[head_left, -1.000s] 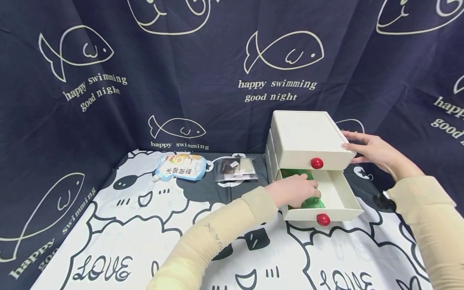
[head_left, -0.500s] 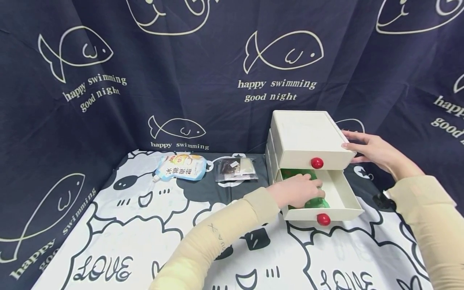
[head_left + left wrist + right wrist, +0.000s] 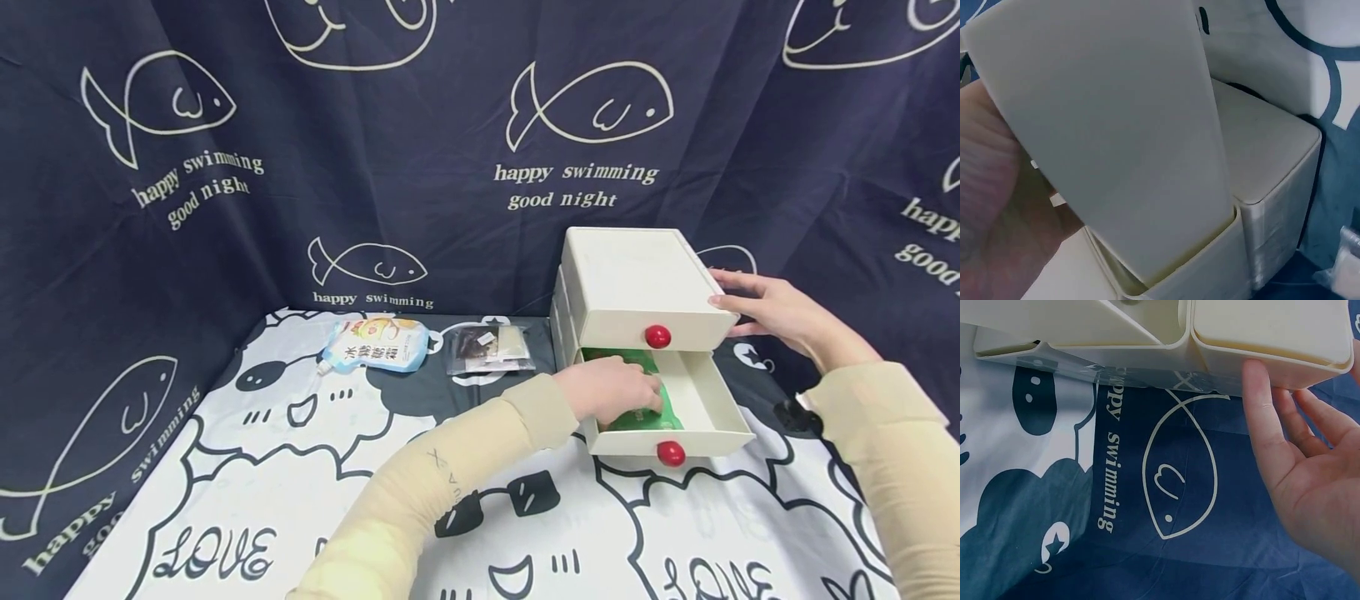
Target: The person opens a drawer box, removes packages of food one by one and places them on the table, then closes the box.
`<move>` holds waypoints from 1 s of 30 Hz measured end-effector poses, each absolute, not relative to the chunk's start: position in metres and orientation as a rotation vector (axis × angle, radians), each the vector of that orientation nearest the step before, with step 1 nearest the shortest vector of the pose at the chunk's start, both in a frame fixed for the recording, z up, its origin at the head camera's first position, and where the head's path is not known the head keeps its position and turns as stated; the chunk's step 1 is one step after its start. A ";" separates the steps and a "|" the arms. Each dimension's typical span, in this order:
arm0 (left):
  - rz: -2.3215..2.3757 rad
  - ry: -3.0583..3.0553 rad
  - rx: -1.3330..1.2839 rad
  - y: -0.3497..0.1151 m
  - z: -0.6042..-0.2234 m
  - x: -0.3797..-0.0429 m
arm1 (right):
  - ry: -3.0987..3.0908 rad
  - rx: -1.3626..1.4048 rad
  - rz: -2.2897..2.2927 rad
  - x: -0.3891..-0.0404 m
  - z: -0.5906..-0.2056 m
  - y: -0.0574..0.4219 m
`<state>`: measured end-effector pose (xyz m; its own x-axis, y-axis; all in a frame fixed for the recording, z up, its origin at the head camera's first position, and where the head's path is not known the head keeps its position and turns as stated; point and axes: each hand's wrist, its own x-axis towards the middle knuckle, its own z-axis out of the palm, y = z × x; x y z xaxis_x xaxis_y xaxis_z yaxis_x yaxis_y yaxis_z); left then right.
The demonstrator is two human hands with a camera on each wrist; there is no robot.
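Observation:
A white drawer unit (image 3: 630, 271) with red knobs stands at the back right. Its upper drawer is closed, while the drawer below (image 3: 701, 400) is pulled out. A green packet (image 3: 656, 412) lies in the left part of that drawer. My left hand (image 3: 615, 390) reaches over the drawer's left wall, its fingers resting on the packet and partly hidden. In the left wrist view, white drawer panels (image 3: 1104, 125) cover the fingers of the left hand (image 3: 997, 194). My right hand (image 3: 783, 317) touches the unit's right side with extended fingers, as the right wrist view also shows.
A blue and white spouted pouch (image 3: 377, 344) lies at the back left of the table. Between it and the drawer unit is a clear plastic packet (image 3: 491, 348) with dark and pale contents. A dark blue fish-print cloth (image 3: 450, 167) hangs behind.
The green packet has spread flatter, and more of it shows along the drawer's front. My left hand has shifted slightly over it. The right hand keeps its place on the unit's side.

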<state>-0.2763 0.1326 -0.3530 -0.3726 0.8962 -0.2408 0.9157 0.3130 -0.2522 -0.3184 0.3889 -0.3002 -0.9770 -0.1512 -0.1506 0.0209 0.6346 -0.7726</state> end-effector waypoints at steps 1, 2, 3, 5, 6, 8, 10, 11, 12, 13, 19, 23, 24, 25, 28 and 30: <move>-0.572 2.497 1.739 0.133 -0.353 -0.275 | 2.657 -0.108 -1.252 -0.318 -0.300 0.389; -0.602 2.495 1.760 0.133 -0.353 -0.275 | 2.658 -0.108 -1.248 -0.318 -0.300 0.389; -0.631 2.488 1.783 0.134 -0.353 -0.274 | 2.658 -0.108 -1.248 -0.318 -0.300 0.389; -0.673 2.475 1.825 0.134 -0.353 -0.274 | 2.656 -0.108 -1.254 -0.318 -0.300 0.389; -0.683 2.469 1.848 0.135 -0.353 -0.274 | 2.653 -0.112 -1.259 -0.318 -0.299 0.389; -0.686 2.459 1.872 0.135 -0.353 -0.275 | 2.647 -0.112 -1.271 -0.317 -0.299 0.389; -0.679 2.453 1.878 0.134 -0.353 -0.275 | 2.639 -0.110 -1.284 -0.317 -0.299 0.389; -0.678 2.451 1.883 0.134 -0.353 -0.276 | 2.635 -0.109 -1.291 -0.317 -0.299 0.388; -0.681 2.447 1.881 0.134 -0.354 -0.276 | 2.632 -0.115 -1.295 -0.317 -0.300 0.388; -0.690 2.444 1.875 0.134 -0.354 -0.276 | 2.632 -0.116 -1.297 -0.317 -0.300 0.388; -0.731 2.455 1.803 0.138 -0.357 -0.275 | 2.629 -0.125 -1.305 -0.317 -0.301 0.388; -0.698 2.473 1.781 0.140 -0.357 -0.273 | 2.628 -0.127 -1.299 -0.317 -0.300 0.388; -0.697 2.474 1.788 0.140 -0.357 -0.273 | 2.629 -0.126 -1.298 -0.317 -0.300 0.388; -0.700 2.471 1.799 0.141 -0.356 -0.273 | 2.631 -0.126 -1.296 -0.317 -0.300 0.388; -0.723 2.458 1.836 0.142 -0.356 -0.273 | 2.633 -0.125 -1.298 -0.317 -0.300 0.389; -0.750 2.447 1.859 0.143 -0.357 -0.274 | 2.635 -0.122 -1.292 -0.318 -0.301 0.389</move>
